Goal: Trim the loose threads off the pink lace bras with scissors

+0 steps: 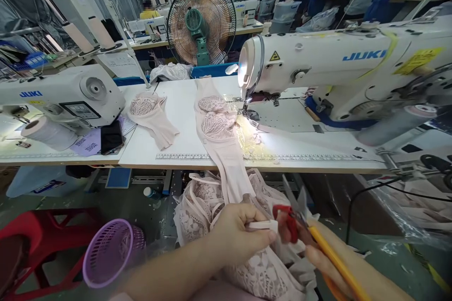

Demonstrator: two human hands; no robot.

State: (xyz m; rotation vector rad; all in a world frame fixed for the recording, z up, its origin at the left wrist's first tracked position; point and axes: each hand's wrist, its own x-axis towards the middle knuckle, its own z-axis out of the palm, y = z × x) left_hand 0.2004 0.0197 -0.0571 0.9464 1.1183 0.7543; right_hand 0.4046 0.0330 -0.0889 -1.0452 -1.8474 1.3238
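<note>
My left hand [237,235] is closed in a pinch on a pale pink strap [261,225] of a lace garment [229,164] that trails from the table down into my lap. My right hand [310,251] grips red-handled scissors [294,211], blades open and pointing up, right beside the pinched strap. A yellow band [335,263] runs along my right wrist. More pink lace pieces [201,211] are heaped under both hands.
A white Juki sewing machine [335,70] stands on the table [169,150] at right with its lamp lit. Another lace piece [150,113] lies to the left, near a second machine [60,94], a phone [111,137] and a thread cone [47,132]. A purple basket [109,251], red stool [38,240] and fan [201,21] are around.
</note>
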